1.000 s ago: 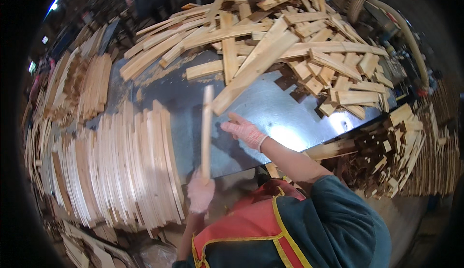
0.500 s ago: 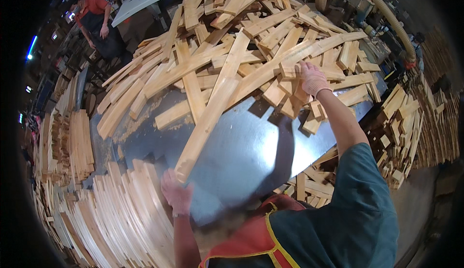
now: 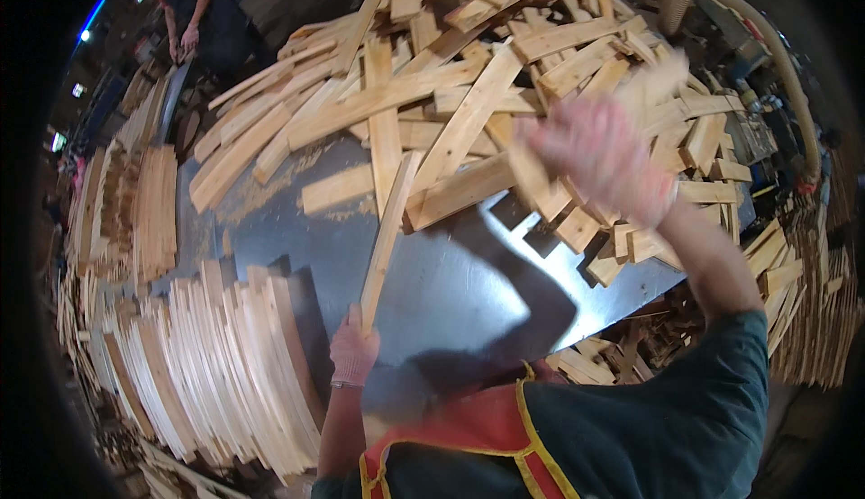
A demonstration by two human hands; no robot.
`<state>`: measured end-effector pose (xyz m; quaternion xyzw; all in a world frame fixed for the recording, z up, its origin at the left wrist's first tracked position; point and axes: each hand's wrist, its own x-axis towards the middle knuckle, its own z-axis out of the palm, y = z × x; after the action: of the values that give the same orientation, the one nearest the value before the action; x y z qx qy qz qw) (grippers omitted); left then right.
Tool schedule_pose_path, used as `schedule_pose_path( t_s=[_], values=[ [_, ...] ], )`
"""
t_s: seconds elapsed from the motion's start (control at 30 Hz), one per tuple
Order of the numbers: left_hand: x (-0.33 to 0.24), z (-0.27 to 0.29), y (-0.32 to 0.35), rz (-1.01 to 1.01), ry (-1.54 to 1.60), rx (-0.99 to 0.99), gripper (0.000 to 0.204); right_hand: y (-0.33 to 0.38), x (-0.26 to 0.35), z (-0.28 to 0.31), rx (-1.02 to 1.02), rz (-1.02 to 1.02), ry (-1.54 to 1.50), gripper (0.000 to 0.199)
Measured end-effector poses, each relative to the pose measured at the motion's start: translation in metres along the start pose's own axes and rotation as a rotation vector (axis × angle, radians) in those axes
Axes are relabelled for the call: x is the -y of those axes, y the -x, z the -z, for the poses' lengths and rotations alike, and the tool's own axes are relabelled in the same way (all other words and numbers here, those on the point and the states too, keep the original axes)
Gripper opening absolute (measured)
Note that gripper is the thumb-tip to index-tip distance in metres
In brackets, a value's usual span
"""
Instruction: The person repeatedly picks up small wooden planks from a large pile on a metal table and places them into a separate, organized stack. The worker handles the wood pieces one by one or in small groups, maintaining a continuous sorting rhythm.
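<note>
My left hand (image 3: pixel 353 355), in a pale pink glove, is closed round the near end of a narrow wooden board (image 3: pixel 388 238). The board stands on edge, slanting away over the grey metal table (image 3: pixel 450 287) toward the pile of loose boards (image 3: pixel 432 94). My right hand (image 3: pixel 599 161), gloved too, is over the right part of the pile, its fingers smeared by motion. Just beyond it shows a blurred piece of wood (image 3: pixel 662 85); whether the hand touches it, I cannot tell. Another board (image 3: pixel 459 191) lies at the pile's near edge.
A row of stacked boards (image 3: pixel 216 364) stands on edge left of my left hand, with another stack (image 3: pixel 158 211) behind. A person in a red shirt (image 3: pixel 194 13) stands at the far left. A ribbed hose (image 3: pixel 784 67) hangs at the far right; more wood lies below the table's right edge.
My left hand's board has turned onto its edge. My right hand has left the short block it touched and swung over the pile, blurred. The view has shifted, and the far person's hands have come together.
</note>
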<state>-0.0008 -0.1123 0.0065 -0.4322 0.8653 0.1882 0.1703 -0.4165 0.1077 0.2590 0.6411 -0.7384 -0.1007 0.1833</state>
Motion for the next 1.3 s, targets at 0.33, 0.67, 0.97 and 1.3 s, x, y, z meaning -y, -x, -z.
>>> schedule_pose_path(
  t_s=[0.33,0.67,0.97,1.3],
  values=[
    [0.063,-0.009,0.098,0.139,0.383,-0.207,0.038,-0.078,0.101,-0.133,0.617,0.14,-0.238,0.102],
    [0.178,-0.035,0.174,0.236,-0.047,-0.65,0.067,-0.069,0.214,-0.073,0.826,-0.312,-1.368,0.067],
    [0.379,-0.141,0.295,1.093,0.589,-1.22,0.079,-0.09,0.503,-0.126,0.768,-0.511,-1.767,0.044],
    [0.33,-0.105,0.291,0.827,1.875,-0.805,0.034,-0.112,0.516,-0.12,0.512,-0.618,-1.882,0.065]
  ],
)
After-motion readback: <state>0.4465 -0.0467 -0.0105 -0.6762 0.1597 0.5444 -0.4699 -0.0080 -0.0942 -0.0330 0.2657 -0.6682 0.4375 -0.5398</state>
